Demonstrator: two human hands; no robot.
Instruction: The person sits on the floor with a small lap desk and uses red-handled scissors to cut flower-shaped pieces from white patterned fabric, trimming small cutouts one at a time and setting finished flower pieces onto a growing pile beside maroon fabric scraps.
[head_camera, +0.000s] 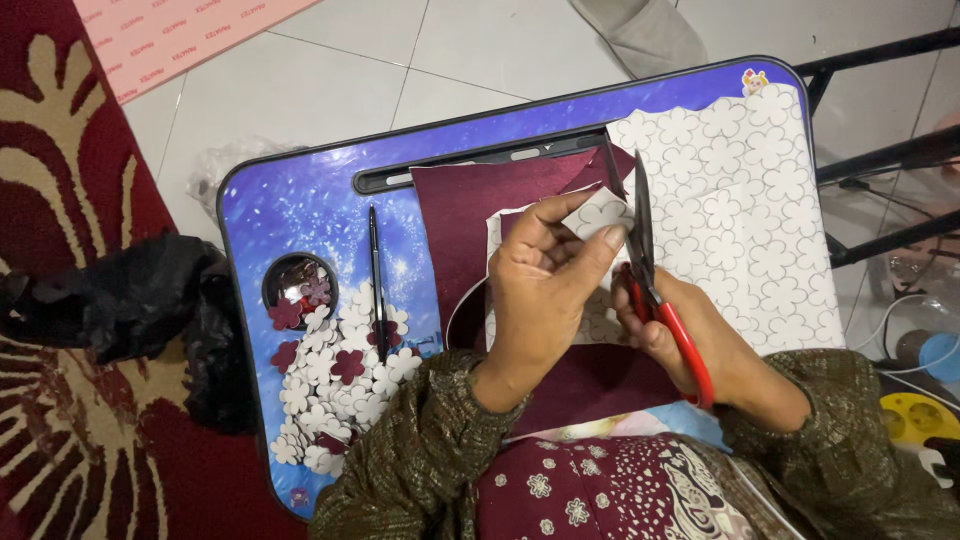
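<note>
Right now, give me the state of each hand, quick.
Left hand: closed, pinching a small white flower-patterned piece.
Right hand: closed around the red-handled scissors, blades at that piece.

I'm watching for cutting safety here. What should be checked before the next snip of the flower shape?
1. Left hand pinches the small white flower-printed piece: ok.
2. Right hand grips the red-handled scissors: ok.
3. Blades open at the piece: cannot tell.
4. Left fingertips away from the blade: not ok, they sit right beside it.
5. Pile of cut white and maroon flowers lies away from the scissors: ok.
</note>
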